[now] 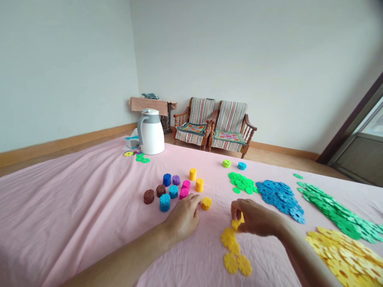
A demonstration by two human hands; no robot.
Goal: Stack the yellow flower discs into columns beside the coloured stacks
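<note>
My left hand (184,215) rests on the pink cloth (74,207) with its fingers curled, the fingertips touching a short yellow stack (206,203) of snowflake discs. My right hand (254,217) is closed in a pinch on a few yellow discs (237,223). Just below that hand lie several loose yellow discs (235,251). Beyond my left hand stand several short stacks: brown (149,196), blue (164,202), pink (184,189), purple and yellow (193,173).
Heaps of loose discs lie to the right: light green (242,182), blue (279,195), dark green (338,211), yellow (350,255). A white jug (150,131) stands at the far edge. Two wooden chairs (214,127) sit by the wall.
</note>
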